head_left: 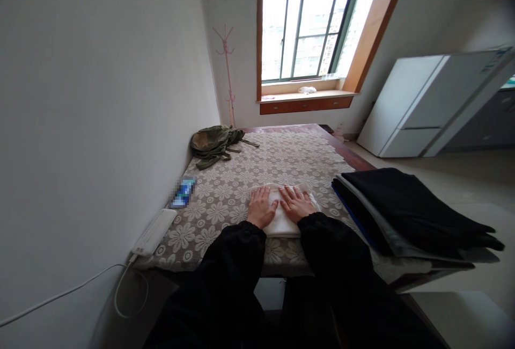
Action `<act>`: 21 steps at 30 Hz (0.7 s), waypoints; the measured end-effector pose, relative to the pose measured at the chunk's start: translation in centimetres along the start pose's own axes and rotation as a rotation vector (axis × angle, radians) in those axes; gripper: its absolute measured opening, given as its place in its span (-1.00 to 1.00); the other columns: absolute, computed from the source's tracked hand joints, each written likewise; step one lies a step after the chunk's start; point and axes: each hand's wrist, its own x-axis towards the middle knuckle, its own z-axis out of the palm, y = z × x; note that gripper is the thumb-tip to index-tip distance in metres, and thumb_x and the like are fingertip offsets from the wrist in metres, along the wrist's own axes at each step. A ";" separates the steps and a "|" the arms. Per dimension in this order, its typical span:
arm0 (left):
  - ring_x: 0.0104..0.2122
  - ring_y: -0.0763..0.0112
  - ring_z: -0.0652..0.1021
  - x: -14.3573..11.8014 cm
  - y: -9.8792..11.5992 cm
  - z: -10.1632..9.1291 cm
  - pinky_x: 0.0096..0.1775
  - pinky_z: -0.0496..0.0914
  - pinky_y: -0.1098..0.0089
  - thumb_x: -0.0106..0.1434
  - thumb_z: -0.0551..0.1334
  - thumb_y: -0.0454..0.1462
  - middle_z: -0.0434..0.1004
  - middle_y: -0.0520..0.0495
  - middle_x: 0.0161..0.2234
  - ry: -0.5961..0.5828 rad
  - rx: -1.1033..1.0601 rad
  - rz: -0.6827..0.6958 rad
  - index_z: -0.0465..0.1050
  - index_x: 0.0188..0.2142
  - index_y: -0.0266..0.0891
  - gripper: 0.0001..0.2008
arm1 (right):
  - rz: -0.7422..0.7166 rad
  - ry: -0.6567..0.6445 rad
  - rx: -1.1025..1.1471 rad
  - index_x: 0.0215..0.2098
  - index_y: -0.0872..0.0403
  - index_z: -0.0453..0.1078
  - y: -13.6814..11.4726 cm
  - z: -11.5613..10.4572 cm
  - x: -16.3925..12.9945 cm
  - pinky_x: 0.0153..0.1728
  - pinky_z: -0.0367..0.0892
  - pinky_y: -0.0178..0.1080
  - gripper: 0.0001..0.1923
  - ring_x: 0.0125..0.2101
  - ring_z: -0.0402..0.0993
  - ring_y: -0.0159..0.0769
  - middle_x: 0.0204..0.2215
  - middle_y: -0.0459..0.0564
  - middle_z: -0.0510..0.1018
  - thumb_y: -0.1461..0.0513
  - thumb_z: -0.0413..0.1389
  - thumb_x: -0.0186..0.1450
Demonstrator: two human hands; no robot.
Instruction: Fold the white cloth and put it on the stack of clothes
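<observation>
A small folded white cloth (pixel 281 224) lies on a table covered by a beige lace cloth with a flower pattern (pixel 277 164). My left hand (pixel 261 207) rests flat on the white cloth's left half, fingers spread. My right hand (pixel 296 203) lies flat on its right half, fingers apart as well. Neither hand grips anything. Both arms are in black sleeves.
A stack of folded dark clothes (pixel 406 212) sits at the table's right edge. A phone (pixel 183 192) and a white power bank (pixel 155 232) with a cable lie by the left wall. An olive bag (pixel 213 142) is at the far left; a white fridge (pixel 426 104) stands at right.
</observation>
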 end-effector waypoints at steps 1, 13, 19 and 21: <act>0.43 0.07 0.08 0.0 -0.2 -0.2 0.40 -0.05 -0.02 0.42 0.00 -0.03 0.13 -0.25 0.42 0.015 -0.014 -0.038 0.14 0.39 -0.28 -0.35 | 0.000 0.000 -0.001 0.50 -0.19 -0.14 0.0 0.0 0.0 0.36 -0.11 0.24 -0.37 0.44 -0.11 0.00 0.49 -0.10 -0.04 0.00 -0.26 0.49; 0.45 -0.09 -0.05 -0.5 -1.5 -1.2 0.40 -0.14 -0.04 0.35 0.12 -0.03 0.05 -0.50 0.41 0.123 -0.046 -0.295 -0.04 0.41 -0.46 -0.20 | 0.002 0.001 -0.004 0.50 -0.12 -0.11 -0.2 -0.2 -0.1 0.36 -0.11 0.24 -0.36 0.44 -0.10 0.00 0.50 -0.08 -0.04 0.04 -0.27 0.48; 0.37 0.13 0.25 0.5 -1.8 -1.3 0.33 0.18 0.10 0.36 0.18 -0.21 0.23 -0.37 0.37 0.221 -0.693 -0.298 -0.01 0.39 -0.25 -0.33 | 0.007 0.017 -0.005 0.50 -0.14 -0.08 -0.2 -0.2 -0.2 0.37 -0.12 0.21 -0.37 0.43 -0.09 -0.02 0.49 -0.10 -0.02 0.03 -0.27 0.49; 0.31 0.24 0.35 0.8 -1.9 -1.4 0.24 0.33 0.20 0.42 0.11 -0.25 0.30 -0.33 0.33 0.239 -0.796 -0.321 -0.01 0.38 -0.19 -0.42 | 0.005 0.015 -0.003 0.50 -0.13 -0.08 -0.2 -0.2 -0.2 0.37 -0.11 0.20 -0.37 0.43 -0.09 -0.02 0.49 -0.10 -0.02 0.03 -0.27 0.48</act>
